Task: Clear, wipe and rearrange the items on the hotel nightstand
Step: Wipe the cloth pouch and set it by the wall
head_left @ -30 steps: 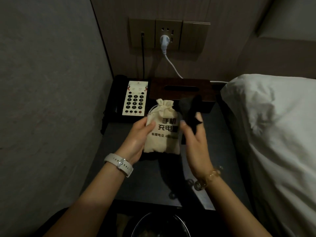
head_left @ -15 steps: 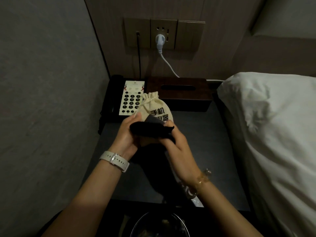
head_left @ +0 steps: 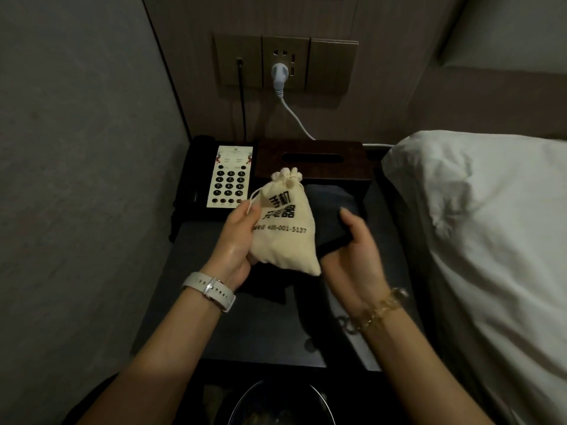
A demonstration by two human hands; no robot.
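Note:
A cream drawstring pouch [head_left: 283, 228] with black printed characters is held above the dark nightstand [head_left: 196, 289]. My left hand [head_left: 237, 240] grips the pouch's left side, with a white watch on that wrist. My right hand [head_left: 352, 250] holds a dark cloth [head_left: 326, 216] that lies behind and to the right of the pouch. At the back of the nightstand stand a black telephone [head_left: 228, 179] with a white keypad panel and a dark wooden tissue box [head_left: 311, 159].
A white plug and cable [head_left: 280, 76] hang from the wall socket above the tissue box. A bed with a white pillow [head_left: 475, 225] borders the nightstand on the right; a grey wall closes the left. A round dark bin [head_left: 276, 406] sits below the front edge.
The dark cloth, which covered the front of the pouch half a second ago, now sits behind it to the right. My right hand has shifted right, and the pouch's printed face shows again.

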